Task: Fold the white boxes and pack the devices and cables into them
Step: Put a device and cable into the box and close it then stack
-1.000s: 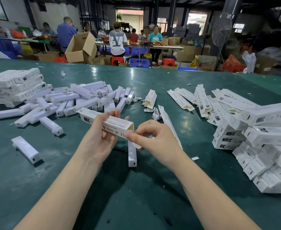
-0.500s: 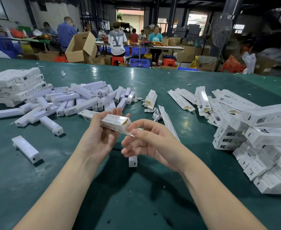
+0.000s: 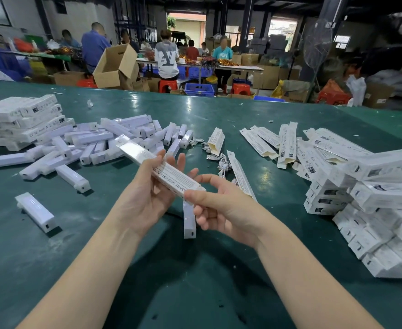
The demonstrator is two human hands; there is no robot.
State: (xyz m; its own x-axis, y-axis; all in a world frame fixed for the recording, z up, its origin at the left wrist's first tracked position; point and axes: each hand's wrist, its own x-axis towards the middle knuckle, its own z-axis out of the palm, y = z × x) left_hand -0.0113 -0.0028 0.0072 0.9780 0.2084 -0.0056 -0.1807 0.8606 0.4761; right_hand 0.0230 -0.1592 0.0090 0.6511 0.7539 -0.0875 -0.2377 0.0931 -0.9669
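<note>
A long white box (image 3: pixel 162 169) with printed text is held over the green table (image 3: pixel 219 281), slanting from upper left to lower right. My left hand (image 3: pixel 147 198) holds it from below, thumb on its top face, fingers spread behind. My right hand (image 3: pixel 219 205) pinches its near end between thumb and forefinger. A white device (image 3: pixel 189 219) lies on the table under my hands, partly hidden. A pile of white devices (image 3: pixel 105 143) lies at the left. White cables (image 3: pixel 216 160) lie coiled mid-table. Flat unfolded boxes (image 3: pixel 266 143) lie at the right.
Packed white boxes are stacked at the far left (image 3: pixel 21 122) and heaped at the right (image 3: pixel 373 210). A single device (image 3: pixel 36 212) lies alone at the near left. Beyond the table's far edge, people work at other tables among cardboard cartons (image 3: pixel 117 65).
The box has turned in my hands and now shows its long printed face, stretched up to the left. My right hand shifted from the end flap to pinching the near end.
</note>
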